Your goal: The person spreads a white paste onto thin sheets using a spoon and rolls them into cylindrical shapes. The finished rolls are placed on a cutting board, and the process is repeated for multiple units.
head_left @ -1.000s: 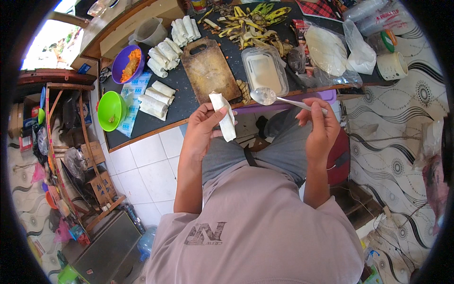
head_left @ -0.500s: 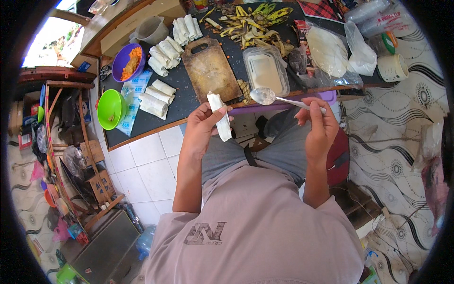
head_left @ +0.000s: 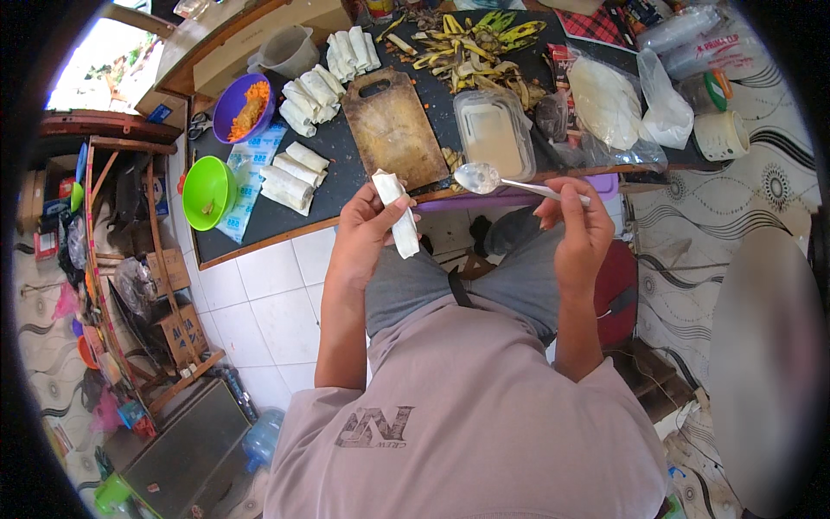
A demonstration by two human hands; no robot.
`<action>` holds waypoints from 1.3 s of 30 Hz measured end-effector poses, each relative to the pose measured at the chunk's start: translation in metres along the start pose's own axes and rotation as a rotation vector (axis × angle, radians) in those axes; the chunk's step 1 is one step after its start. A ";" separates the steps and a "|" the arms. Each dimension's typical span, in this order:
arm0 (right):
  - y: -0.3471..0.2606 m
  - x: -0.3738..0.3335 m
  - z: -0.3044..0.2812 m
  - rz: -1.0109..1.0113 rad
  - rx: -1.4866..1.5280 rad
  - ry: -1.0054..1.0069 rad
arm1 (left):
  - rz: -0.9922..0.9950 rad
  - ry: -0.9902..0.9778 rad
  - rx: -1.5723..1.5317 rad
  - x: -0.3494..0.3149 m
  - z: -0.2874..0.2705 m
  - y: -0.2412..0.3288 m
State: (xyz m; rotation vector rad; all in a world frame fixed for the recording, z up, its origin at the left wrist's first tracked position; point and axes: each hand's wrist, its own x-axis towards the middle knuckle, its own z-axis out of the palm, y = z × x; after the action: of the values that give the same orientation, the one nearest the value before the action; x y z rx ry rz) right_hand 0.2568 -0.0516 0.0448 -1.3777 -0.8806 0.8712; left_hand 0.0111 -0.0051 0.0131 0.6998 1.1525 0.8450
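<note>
My left hand [head_left: 367, 227] is closed around a white wrapped roll [head_left: 399, 208], held slantwise off the table's near edge. In my right hand [head_left: 581, 225] is a metal spoon [head_left: 480, 178], gripped by the end of its handle, its bowl pointing left toward the roll. Just beyond the spoon stands a clear plastic tub [head_left: 494, 138] of pale liquid. A worn wooden cutting board [head_left: 393, 130] lies past my left hand. More finished rolls [head_left: 294, 177] rest on the table to its left, with further stacks [head_left: 311, 97] behind them.
Purple bowl [head_left: 226, 112] with orange filling and a green bowl [head_left: 207, 195] stand at the left. Banana peels [head_left: 475, 52] are heaped at the back. A bag of pale wrapper sheets [head_left: 605, 104] lies at the right. Something blurred and grey [head_left: 765, 372] shows at the right edge.
My hands hold nearly the same pose, with the spoon shifted very slightly left. A blurred grey shape has come into view at the right edge.
</note>
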 end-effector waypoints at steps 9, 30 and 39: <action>0.004 0.000 0.002 0.014 -0.022 -0.006 | -0.073 -0.016 -0.148 0.007 -0.012 0.008; 0.016 0.013 0.007 0.095 -0.017 -0.006 | 0.124 -0.069 0.189 0.085 -0.040 0.067; 0.019 0.016 -0.005 0.101 -0.003 0.096 | 0.173 0.128 0.488 0.190 -0.049 0.136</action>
State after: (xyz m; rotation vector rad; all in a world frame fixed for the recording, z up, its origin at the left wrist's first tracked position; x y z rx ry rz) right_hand 0.2678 -0.0390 0.0257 -1.4647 -0.7449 0.8732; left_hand -0.0306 0.2301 0.0211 1.1722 1.4488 0.7646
